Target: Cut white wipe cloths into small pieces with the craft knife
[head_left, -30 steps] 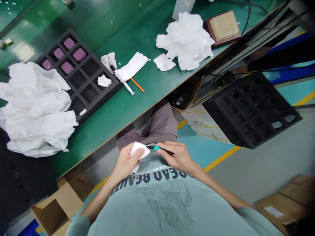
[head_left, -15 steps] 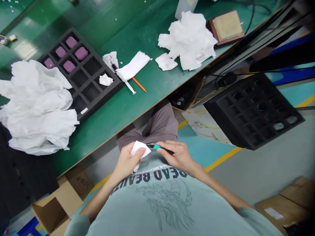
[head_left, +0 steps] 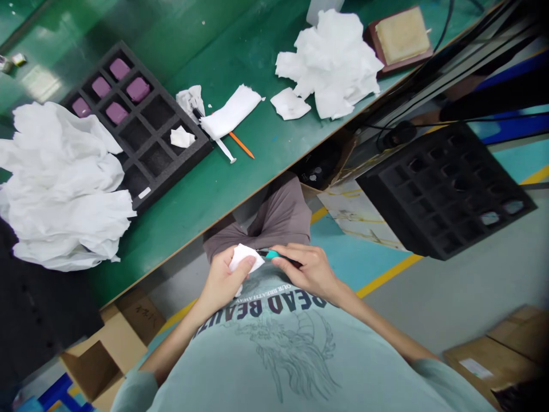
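Observation:
In front of my shirt, over my lap, my left hand (head_left: 228,276) pinches a folded white wipe (head_left: 243,257) between thumb and fingers. Whether something sits inside the wipe is hidden. My right hand (head_left: 309,269) grips a slim tool with a teal and black handle (head_left: 271,254). Its thin dark tip points left and reaches the right edge of the wipe; the exact kind of tool is too small to make out. Both hands are close together, just off the edge of the green table (head_left: 189,200).
A black foam tray (head_left: 171,163) holds several purple pieces (head_left: 138,90). White wipes lie in a large heap (head_left: 68,189) at left and a smaller pile (head_left: 330,63) at right. An orange stick (head_left: 242,145) rests near a folded wipe (head_left: 234,110). Another black tray (head_left: 446,189) stands at right.
The view has shifted slightly, so the table items sit a little differently in the picture. Both hands keep nearly the same pose, with the tool tip still at the wipe.

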